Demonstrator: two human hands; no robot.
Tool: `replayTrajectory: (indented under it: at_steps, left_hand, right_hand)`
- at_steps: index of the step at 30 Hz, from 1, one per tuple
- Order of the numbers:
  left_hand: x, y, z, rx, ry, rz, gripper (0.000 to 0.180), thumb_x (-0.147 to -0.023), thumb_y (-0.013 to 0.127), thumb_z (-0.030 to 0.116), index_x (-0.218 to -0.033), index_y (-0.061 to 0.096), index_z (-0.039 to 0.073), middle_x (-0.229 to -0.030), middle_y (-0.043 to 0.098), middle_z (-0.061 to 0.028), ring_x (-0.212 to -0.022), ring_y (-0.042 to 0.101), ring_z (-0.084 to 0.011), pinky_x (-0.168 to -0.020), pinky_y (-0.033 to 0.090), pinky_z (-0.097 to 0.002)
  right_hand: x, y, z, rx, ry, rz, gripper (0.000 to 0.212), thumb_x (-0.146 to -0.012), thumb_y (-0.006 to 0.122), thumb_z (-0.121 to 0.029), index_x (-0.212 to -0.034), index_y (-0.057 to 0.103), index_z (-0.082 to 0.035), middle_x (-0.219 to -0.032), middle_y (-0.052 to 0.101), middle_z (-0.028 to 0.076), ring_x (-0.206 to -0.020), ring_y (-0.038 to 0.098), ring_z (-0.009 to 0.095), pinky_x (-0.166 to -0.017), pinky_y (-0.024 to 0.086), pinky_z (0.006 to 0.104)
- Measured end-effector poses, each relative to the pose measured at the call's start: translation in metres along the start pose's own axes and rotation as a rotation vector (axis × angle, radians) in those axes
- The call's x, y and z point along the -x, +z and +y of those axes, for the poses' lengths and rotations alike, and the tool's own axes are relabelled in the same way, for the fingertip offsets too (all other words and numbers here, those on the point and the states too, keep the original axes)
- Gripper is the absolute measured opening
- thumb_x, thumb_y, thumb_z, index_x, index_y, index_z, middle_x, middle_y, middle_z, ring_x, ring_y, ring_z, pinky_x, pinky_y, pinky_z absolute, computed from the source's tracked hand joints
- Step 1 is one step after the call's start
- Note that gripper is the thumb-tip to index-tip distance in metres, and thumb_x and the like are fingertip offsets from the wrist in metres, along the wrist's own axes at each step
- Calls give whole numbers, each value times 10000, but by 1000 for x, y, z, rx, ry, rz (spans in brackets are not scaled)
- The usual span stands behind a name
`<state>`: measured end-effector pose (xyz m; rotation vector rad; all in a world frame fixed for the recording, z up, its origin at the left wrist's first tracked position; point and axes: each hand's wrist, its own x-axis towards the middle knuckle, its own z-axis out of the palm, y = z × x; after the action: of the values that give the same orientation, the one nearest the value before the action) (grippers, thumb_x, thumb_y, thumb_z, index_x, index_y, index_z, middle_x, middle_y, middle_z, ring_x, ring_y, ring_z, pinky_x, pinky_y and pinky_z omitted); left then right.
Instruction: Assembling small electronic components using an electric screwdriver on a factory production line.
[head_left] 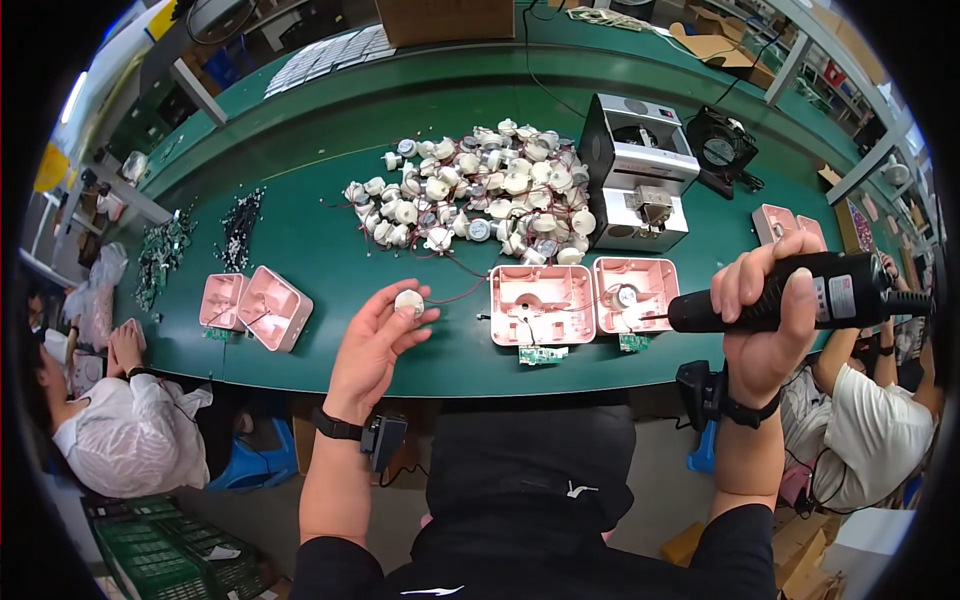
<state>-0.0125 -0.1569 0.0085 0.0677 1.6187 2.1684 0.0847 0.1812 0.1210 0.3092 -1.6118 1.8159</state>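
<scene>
A long green tabletop [330, 270] runs across a workshop, with shelves and cardboard boxes behind it and other people sitting at both ends.

The left hand [375, 340] is raised above the near edge of the tabletop, palm up and half open. Its fingertips hold a small white round motor [408, 302], and a thin red wire goes from this motor toward the pink parts on the right.

The right hand [765, 320] is closed tight around the black handle of an electric screwdriver [790, 295]. The tool lies almost horizontal, and its thin bit points left to the right one of two open pink housings [628, 293]. This housing already has a round motor inside. The left pink housing [542, 305] lies just beside it, touching or almost touching, and I see no motor in it. Small green circuit boards [543, 354] hang at the near edge of both housings.

Behind the housings there is a big pile of white motors [475, 195] with red wires. To the right of the pile stands a grey machine [640, 170], and a small black fan [720, 150] is near it. On the left part of the tabletop two more pink housings [255, 305] lie together, and further left are heaps of small dark parts [240, 225].

Both wrists carry a black strap.
</scene>
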Motion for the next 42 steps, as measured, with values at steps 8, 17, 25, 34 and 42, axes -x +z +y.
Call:
replayTrajectory:
  at_steps: [8, 17, 25, 34, 42]
  left_hand:
    - [9, -3, -3, 193, -111, -65, 415, -1029, 514, 211, -1404, 454, 44, -1195, 608, -119, -971, 646, -178, -787, 550, -253]
    - [16, 0, -11, 384, -116, -215, 342, -1029, 503, 257, -1305, 490, 56, -1159, 613, -123, -950, 627, -184, -752, 529, -276]
    - [16, 15, -18, 398, -163, -243, 251, -1014, 531, 243, -1194, 513, 70, -1188, 602, -139, -974, 617, -201, -758, 514, -277]
    - [-1, 57, -6, -136, 14, -278, 350, -956, 582, 36, -1294, 493, 44, -1249, 599, -139, -1120, 629, -234, -926, 530, -309]
    - [-26, 86, 0, -561, 240, -351, 467, -841, 682, -4, -1287, 562, 64, -1188, 649, -115, -1069, 650, -207, -941, 516, -325]
  right_hand:
    - [16, 4, -8, -14, 27, -61, 387, -943, 577, -395, -1093, 402, -84, -713, 489, 36, -510, 466, 121, -513, 412, 277]
    - [22, 8, -10, -45, 76, -56, 466, -900, 652, -386, -1106, 374, -74, -714, 504, 57, -532, 468, 134, -530, 438, 287]
    - [25, 8, -7, -4, 55, -76, 434, -923, 610, -412, -1091, 385, -82, -710, 493, 33, -504, 471, 122, -515, 428, 280]
    - [29, 6, -11, -89, 133, -44, 521, -870, 710, -374, -1109, 359, -72, -717, 517, 69, -557, 483, 143, -550, 453, 290]
    - [29, 3, -14, -89, 167, -18, 540, -855, 728, -372, -1104, 354, -72, -722, 518, 69, -565, 493, 147, -559, 460, 292]
